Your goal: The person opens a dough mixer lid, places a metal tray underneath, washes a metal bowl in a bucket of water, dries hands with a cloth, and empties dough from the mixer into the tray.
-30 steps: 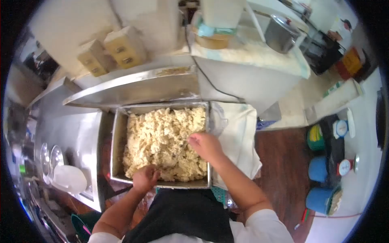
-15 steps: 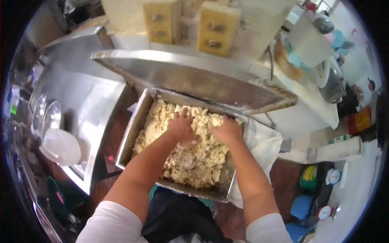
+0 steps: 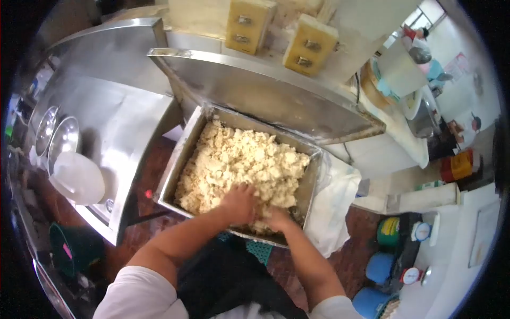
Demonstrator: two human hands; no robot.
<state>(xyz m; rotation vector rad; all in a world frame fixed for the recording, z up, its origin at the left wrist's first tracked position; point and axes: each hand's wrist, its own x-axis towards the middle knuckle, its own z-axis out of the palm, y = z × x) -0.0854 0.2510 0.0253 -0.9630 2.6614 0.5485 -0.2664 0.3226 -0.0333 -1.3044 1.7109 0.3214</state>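
Pale, crumbly dough [image 3: 249, 159] fills most of a deep rectangular metal bin [image 3: 169, 178] in front of me. My left hand [image 3: 240, 203] is in the dough near the bin's near wall, its fingers curled into the lumps. Just to its right and slightly closer to me, my right hand [image 3: 276, 218] is sunk into the dough at the near edge; its fingers are hidden. A raised metal lid [image 3: 265, 98] leans behind the bin. A white cloth [image 3: 334, 196] hangs over the bin's right side.
On the left, a steel counter [image 3: 125, 127] holds two metal bowls [image 3: 65, 139] and a translucent plastic jug [image 3: 79, 178]. Switch boxes [image 3: 311, 45] are fixed on the wall ahead. Blue tubs [image 3: 380, 267] and dial scales [image 3: 411, 275] stand at the lower right.
Both hands have drawn back from the middle and far part of the dough to the bin's near side, and closer together. The dough now lies heaped toward the far side. My view has shifted slightly.
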